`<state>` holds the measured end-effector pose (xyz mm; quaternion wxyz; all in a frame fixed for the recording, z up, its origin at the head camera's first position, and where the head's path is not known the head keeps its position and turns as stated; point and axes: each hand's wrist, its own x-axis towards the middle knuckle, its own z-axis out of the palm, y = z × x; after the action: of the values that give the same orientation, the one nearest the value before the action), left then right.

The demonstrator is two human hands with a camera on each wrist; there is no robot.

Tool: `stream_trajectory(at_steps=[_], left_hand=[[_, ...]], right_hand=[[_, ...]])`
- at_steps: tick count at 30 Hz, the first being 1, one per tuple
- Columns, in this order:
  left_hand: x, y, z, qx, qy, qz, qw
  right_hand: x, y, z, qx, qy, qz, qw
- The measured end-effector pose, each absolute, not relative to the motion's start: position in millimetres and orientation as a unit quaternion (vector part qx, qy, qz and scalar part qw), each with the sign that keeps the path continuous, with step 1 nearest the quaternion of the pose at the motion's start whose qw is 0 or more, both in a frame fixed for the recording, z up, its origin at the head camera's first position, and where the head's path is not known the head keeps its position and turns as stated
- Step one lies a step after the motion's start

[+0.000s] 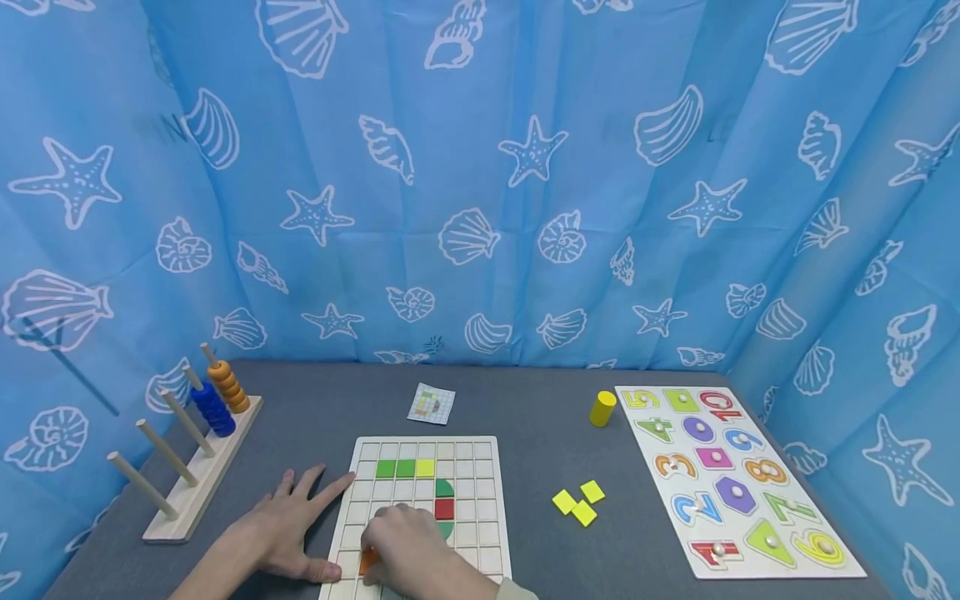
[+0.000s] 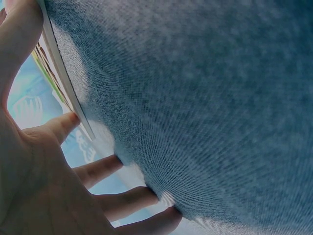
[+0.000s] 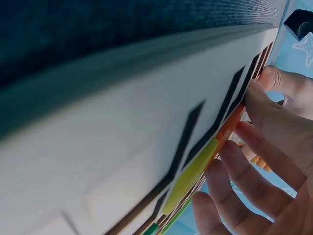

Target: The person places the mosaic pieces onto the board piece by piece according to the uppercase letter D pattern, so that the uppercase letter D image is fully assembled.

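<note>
Right hand (image 1: 408, 537) works over the near-left part of the grid board (image 1: 489, 535), fingers bent, thumb and fingertips together, clamped on an orange piece (image 1: 367, 561). Piece is flat, plain bright orange, thin edge showing in the right wrist view; full outline hidden by the fingers, can't tell if it's fully seated. Sits toward the board's left edge, near-left corner side, with a yellow piece (image 3: 190, 181) just beside it. Left hand (image 1: 288, 521) is splayed, fingers apart, gripping nothing: thumb and index fingertip touch the board's left edge, other fingertips on the gray table (image 1: 615, 533). Board is pale, with raised square cells. Toward its far edge, a row: two green squares (image 1: 396, 468), one yellow square (image 1: 425, 467). Below, toward the right edge: green rounded piece (image 1: 444, 488), red square (image 1: 444, 508), another green piece (image 1: 446, 530) partly behind the hand. Small printed card (image 1: 431, 403) beyond the board's far edge; three loose yellow tiles (image 1: 584, 513) off its right edge.
</note>
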<state>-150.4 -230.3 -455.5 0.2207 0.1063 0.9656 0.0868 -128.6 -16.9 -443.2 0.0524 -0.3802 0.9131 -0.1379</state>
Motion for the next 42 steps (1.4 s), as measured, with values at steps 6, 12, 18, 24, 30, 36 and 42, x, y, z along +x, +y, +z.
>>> stream_trajectory(at_steps=[6, 12, 18, 24, 30, 36, 42], left_hand=[[-150, -231, -456, 0.104, 0.965, 0.094, 0.221], [-151, -231, -455, 0.111, 0.964, 0.093, 0.221], [-151, -231, -455, 0.111, 0.963, 0.093, 0.225], [-151, -232, -456, 0.104, 0.963, 0.098, 0.229], [-153, -232, -456, 0.102, 0.962, 0.098, 0.233], [-153, -232, -455, 0.102, 0.962, 0.097, 0.235], [-153, -233, -456, 0.107, 0.961, 0.1, 0.233]], right_hand=[[-129, -15, -441, -0.374, 0.916, -0.132, 0.057], [-133, -6, -433, -0.368, 0.922, -0.124, 0.016], [-141, 13, -425, -0.333, 0.93, -0.155, 0.006], [-152, 41, -419, -0.301, 0.935, -0.187, -0.003], [-162, 76, -418, -0.262, 0.944, -0.202, 0.002], [-168, 109, -421, -0.224, 0.955, -0.196, -0.004], [-171, 142, -426, -0.179, 0.964, -0.199, 0.01]])
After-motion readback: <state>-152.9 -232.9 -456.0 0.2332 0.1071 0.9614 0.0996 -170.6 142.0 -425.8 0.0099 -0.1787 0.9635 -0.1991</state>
